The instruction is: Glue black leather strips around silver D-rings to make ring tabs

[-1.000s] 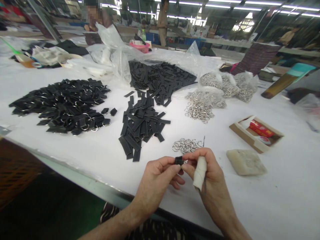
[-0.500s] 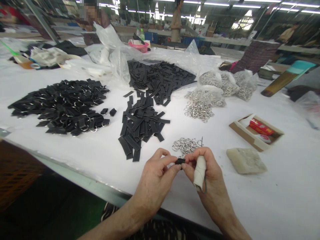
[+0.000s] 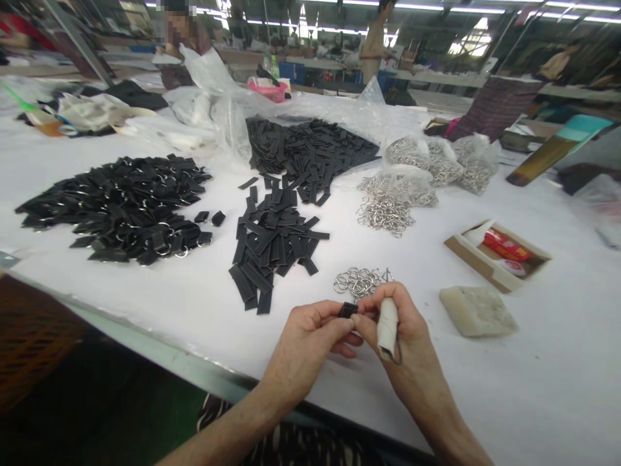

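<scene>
A short black webbing strip (image 3: 348, 310), folded over, is pinched between the fingertips of my left hand (image 3: 303, 346). My right hand (image 3: 405, 330) meets it from the other side, its thumb and fingertips at the strip's edge. Within the right palm lies a thin metal tool with a pale wrapped handle (image 3: 387, 327); the tool's dark tip stands up beyond the fingers. Just beyond both hands is a small heap of metal D-rings (image 3: 361, 282). Whether a ring sits inside the fold is hidden by the fingers.
Loose black strips (image 3: 272, 239) lie ahead, with a bigger pile (image 3: 310, 152) behind. Strips fitted with rings (image 3: 130, 207) are heaped left. Bagged rings (image 3: 398, 194), an open box (image 3: 499, 255), a waxy block (image 3: 478, 312) and a bottle (image 3: 557, 152) stand to the right.
The folded strip has turned in my fingers and shows more of its face. My left hand's lower fingers now extend beneath it. In the background, a person has shifted right.
</scene>
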The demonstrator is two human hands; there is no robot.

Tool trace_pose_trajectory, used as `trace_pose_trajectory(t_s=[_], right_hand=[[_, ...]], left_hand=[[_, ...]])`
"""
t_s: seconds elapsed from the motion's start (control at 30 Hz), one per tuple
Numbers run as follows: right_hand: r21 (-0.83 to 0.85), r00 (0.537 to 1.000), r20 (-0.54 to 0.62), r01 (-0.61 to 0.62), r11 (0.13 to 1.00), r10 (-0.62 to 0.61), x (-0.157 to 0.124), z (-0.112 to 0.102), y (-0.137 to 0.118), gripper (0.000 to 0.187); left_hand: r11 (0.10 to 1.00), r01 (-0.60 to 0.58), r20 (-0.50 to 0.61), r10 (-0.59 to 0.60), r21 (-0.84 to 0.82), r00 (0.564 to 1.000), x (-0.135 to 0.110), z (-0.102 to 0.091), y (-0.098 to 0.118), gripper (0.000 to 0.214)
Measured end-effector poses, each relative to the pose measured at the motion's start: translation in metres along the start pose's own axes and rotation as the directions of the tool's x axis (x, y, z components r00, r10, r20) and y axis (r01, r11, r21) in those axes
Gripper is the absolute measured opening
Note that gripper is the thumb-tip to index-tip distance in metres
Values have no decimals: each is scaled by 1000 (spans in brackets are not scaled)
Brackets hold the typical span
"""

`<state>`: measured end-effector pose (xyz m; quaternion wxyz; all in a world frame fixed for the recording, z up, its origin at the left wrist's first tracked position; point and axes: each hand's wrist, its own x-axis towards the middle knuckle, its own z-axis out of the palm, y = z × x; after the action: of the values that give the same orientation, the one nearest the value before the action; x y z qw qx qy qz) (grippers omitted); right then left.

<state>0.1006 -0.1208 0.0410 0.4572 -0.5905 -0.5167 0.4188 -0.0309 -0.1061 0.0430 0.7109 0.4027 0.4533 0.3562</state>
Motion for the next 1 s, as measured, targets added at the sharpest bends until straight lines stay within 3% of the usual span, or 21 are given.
trace_pose_trajectory(t_s=[0.17, 1.0], right_hand=[[5, 1000, -29, -2, 1000, 2, -2, 3, -1, 12], [-76, 1000, -27, -8, 997, 6, 1, 4, 0, 12]], left_hand=[[997, 51, -61, -54, -60, 997, 2, -1, -3, 10], [997, 63, -74, -66, -46, 995, 2, 1, -6, 16]])
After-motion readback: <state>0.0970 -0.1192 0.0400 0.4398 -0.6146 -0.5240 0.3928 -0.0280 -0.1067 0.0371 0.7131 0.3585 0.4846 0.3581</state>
